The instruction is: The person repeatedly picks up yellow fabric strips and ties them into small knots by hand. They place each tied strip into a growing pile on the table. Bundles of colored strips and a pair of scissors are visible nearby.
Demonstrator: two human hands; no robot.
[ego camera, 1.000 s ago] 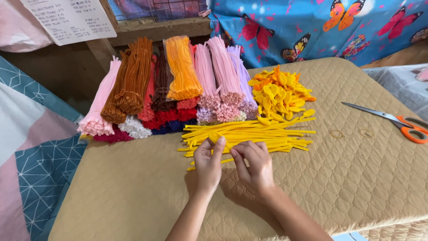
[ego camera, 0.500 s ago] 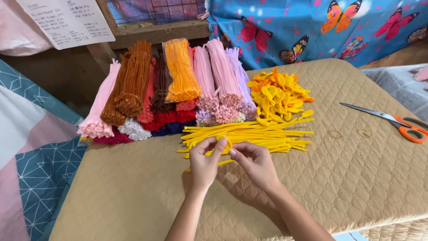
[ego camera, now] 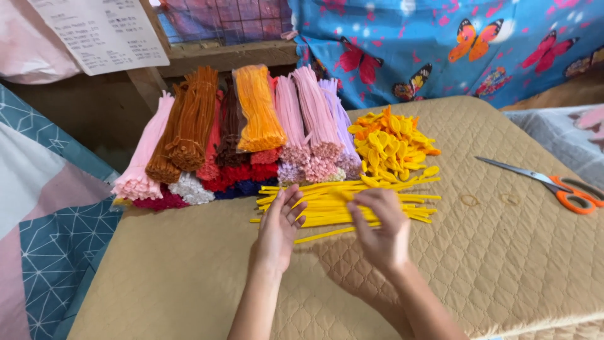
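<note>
a quilted tan mat [ego camera: 516,264] covers the table. the left hand [ego camera: 280,230] has fingers spread; the right hand [ego camera: 377,230] curls, blurred, so i cannot tell its pinch. yellow stems [ego camera: 327,200] lie just past the fingertips. best to lift one stem cleanly, leaving the pile undisturbed.

Orange-handled scissors [ego camera: 553,184] beside butterfly cloth [ego camera: 453,44]

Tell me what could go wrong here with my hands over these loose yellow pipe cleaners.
Both hands, left hand and right hand, are in the loose yellow pipe cleaners, so a sweep might scatter them or knock the bent yellow pieces behind. The scissors lie near the right edge of the pad; a bump may push them off.
</note>
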